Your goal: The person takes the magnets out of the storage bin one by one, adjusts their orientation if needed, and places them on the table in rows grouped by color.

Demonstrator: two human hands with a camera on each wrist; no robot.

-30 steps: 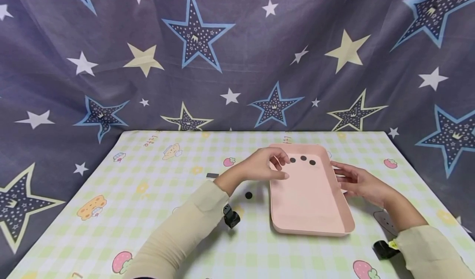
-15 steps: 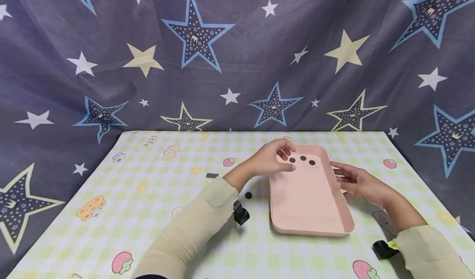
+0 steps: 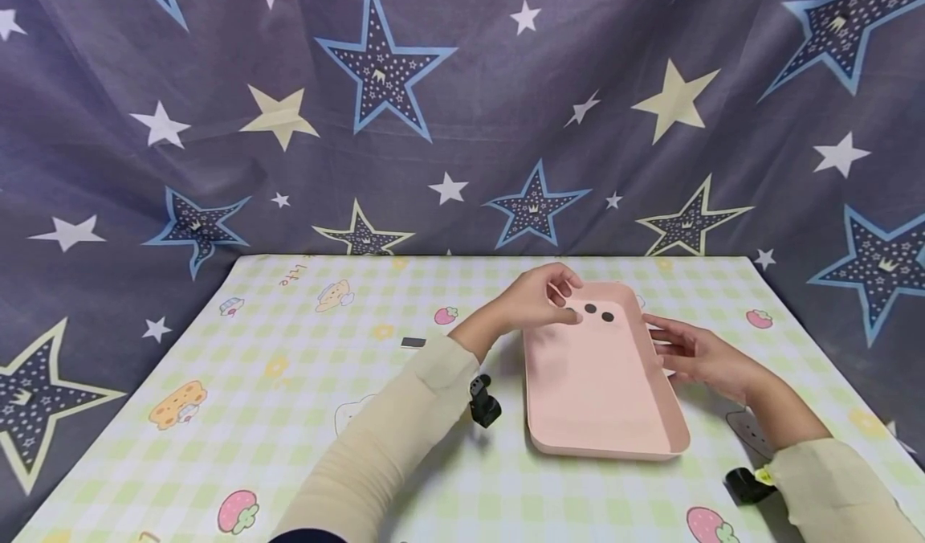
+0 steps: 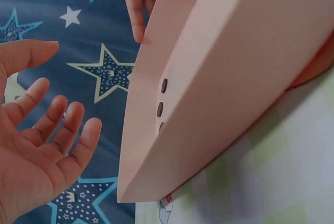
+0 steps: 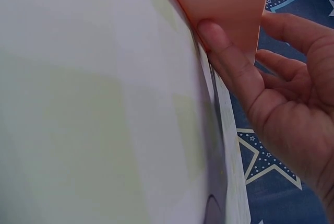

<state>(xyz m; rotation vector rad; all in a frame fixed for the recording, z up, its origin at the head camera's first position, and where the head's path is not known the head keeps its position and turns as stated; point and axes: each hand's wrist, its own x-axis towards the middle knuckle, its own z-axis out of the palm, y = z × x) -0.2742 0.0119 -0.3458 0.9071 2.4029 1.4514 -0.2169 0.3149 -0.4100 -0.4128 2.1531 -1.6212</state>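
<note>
A pink rectangular tray (image 3: 603,390) lies on the tablecloth, holding three small black discs (image 3: 590,308) at its far end. My left hand (image 3: 538,298) hovers over the far left corner, its fingers loosely bent and nothing in them. Its thumb partly covers the leftmost disc in the head view. The left wrist view shows the same hand (image 4: 49,145) apart from the tray wall (image 4: 209,72). At the tray's right side, my right hand (image 3: 704,358) touches the outer wall. A thumb (image 5: 229,51) lies against that wall low down in the right wrist view, fingers extended beside the rim.
A small dark rectangular piece with a pale edge (image 3: 413,342) lies left of the tray. Black wrist cameras (image 3: 484,409) are worn on both arms. A checked, printed cloth (image 3: 238,414) covers the table, and a star-patterned curtain (image 3: 462,101) hangs behind it.
My left hand has moved right and away, towards the tray's far left corner. The loose disc left of the tray now coincides with the left wrist camera. My right hand and the tray stay put.
</note>
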